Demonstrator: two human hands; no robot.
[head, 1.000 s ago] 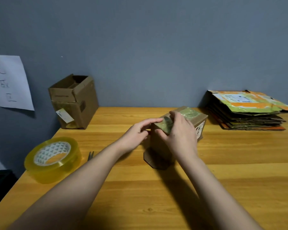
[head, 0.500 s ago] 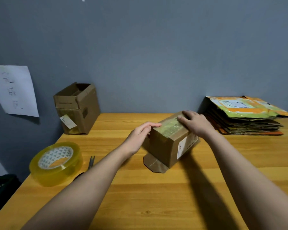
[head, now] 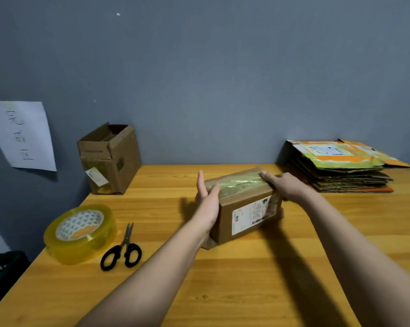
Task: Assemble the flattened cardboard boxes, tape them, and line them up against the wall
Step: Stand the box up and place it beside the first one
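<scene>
- at table centre: taped box, tape strip along its top.
- left hand: flat, fingers straight, pressing the box's left end.
- right hand: fingers extended, pressing the top's far end.
- at left: tape roll, scissors.
- against the wall: open box, flat cardboard stack.

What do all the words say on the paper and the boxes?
"完成区": handwritten on the white paper sheet taped to the wall.
White label on the brown taped cardboard box: too small to read.
Small tag on the open brown box: blurred.
Label on the flattened orange-green cardboard stack: unreadable.
</scene>
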